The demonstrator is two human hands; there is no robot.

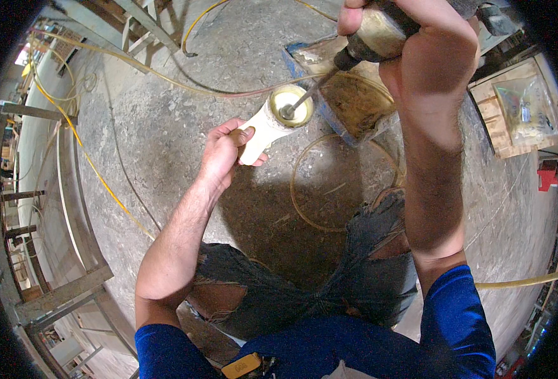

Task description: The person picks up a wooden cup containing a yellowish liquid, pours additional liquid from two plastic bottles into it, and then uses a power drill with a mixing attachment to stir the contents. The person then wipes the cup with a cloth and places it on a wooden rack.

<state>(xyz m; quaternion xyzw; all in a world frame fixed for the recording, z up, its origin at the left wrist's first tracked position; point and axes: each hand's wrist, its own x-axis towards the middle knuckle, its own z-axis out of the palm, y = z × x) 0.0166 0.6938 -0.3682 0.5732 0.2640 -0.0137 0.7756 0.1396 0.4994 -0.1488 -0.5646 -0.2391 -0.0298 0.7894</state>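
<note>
My left hand (219,151) is closed round the narrow end of a cream-white hollow piece (261,134) with a flared, round mouth. The thumb lies along its side, and the mouth tilts up and away to the right. At the upper right my right hand (434,54) grips a rotary power tool (380,35) with a dusty metal body and a black chuck (346,60). A long thin shaft (314,90) runs from the chuck down into the mouth of the piece. Its rounded tip (287,112) is at the inner hole; whether it touches the wall I cannot tell.
Beyond the piece, a shallow blue-edged tray (355,110) with brown residue lies on the concrete floor (165,126). Yellow hoses (105,199) loop across the floor. A metal frame (64,297) stands at left. At right, a clear plastic bag (528,110) rests on a wooden board (491,104).
</note>
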